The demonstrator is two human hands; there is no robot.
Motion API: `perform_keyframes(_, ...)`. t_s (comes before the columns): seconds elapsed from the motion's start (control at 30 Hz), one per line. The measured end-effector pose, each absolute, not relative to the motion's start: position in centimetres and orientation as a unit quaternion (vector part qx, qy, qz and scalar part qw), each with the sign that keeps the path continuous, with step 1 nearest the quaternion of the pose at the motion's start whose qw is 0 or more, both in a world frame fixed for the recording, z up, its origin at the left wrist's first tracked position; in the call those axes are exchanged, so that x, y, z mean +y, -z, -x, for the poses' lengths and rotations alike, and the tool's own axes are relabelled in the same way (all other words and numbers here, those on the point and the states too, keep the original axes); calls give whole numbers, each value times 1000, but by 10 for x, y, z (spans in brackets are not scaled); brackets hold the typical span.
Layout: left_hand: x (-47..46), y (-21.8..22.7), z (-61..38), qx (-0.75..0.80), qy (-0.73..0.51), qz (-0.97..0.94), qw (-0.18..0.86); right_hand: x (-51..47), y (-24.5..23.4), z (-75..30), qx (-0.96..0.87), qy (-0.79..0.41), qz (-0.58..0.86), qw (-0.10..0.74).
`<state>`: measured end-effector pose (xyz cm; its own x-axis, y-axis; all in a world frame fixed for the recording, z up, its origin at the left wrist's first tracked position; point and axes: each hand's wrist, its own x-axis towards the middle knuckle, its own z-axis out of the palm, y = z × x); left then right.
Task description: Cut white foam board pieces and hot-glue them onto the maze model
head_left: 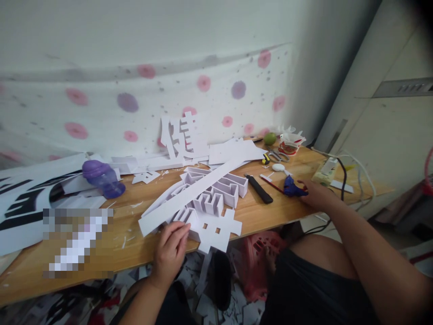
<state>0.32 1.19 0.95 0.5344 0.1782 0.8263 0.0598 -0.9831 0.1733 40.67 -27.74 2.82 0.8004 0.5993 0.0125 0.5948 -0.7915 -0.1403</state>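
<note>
My left hand point(172, 243) is at the near edge of a white raised-wall letter piece point(208, 198), its fingers curled together against the piece's corner. Across the walls lies a long flat white strip point(189, 194). A flat white cut-out point(218, 230) with small square holes juts past the table edge beside that hand. To the right, my right hand point(313, 195) has its fingers closed at the end of a blue tool point(292, 187) that looks like a glue gun, lying on the table. A black-handled cutter knife point(260, 188) lies between the hands.
A purple bottle point(104, 179) stands on the wooden table point(243, 239) at left. A white cut-out character point(179, 137) leans at the back. Scissors point(279, 156), a green fruit point(269, 138), a tub point(291, 144) and cables point(343, 174) lie at right. White scraps cover the floor.
</note>
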Motion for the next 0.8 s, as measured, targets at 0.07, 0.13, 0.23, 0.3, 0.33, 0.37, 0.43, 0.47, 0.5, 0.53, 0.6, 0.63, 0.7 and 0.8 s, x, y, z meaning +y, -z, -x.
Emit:
perform_keyframes(0.07,12,-8,-3,73,-475,-875,59,-278,-27,-407,-320,-12,945,67)
perform_keyframes(0.13,12,-7,-2,74,-473,-876,58,-278,-26,-408,-327,-6,943,67)
perform_keyframes(0.23,12,-7,-2,71,-472,-877,60,-278,-23,-409,-336,5,939,69)
perform_keyframes(0.3,11,-7,-1,69,-474,-876,61,-278,-21,-411,-340,10,938,73)
perform_keyframes(0.33,11,-7,-1,70,-474,-876,61,-278,-20,-411,-341,12,937,76)
perform_keyframes(0.37,11,-7,0,71,-474,-875,62,-279,-19,-412,-341,12,937,78)
perform_keyframes(0.43,11,-7,0,71,-474,-876,64,-280,-16,-415,-339,11,937,83)
perform_keyframes(0.47,11,-6,1,72,-473,-876,66,-280,-14,-416,-337,10,938,85)
perform_keyframes(0.5,11,-5,1,72,-473,-876,69,-281,-13,-418,-334,11,938,87)
perform_keyframes(0.53,11,-4,1,73,-473,-875,72,-281,-11,-420,-330,11,940,89)
perform_keyframes(0.6,10,-3,1,75,-473,-874,80,-281,-8,-426,-321,10,943,91)
perform_keyframes(0.63,10,-3,1,77,-473,-874,83,-281,-7,-429,-319,9,943,92)
perform_keyframes(0.7,8,-3,1,81,-473,-873,87,-281,-3,-436,-318,8,943,99)
perform_keyframes(0.8,6,-4,2,88,-477,-870,90,-280,4,-443,-319,24,940,121)
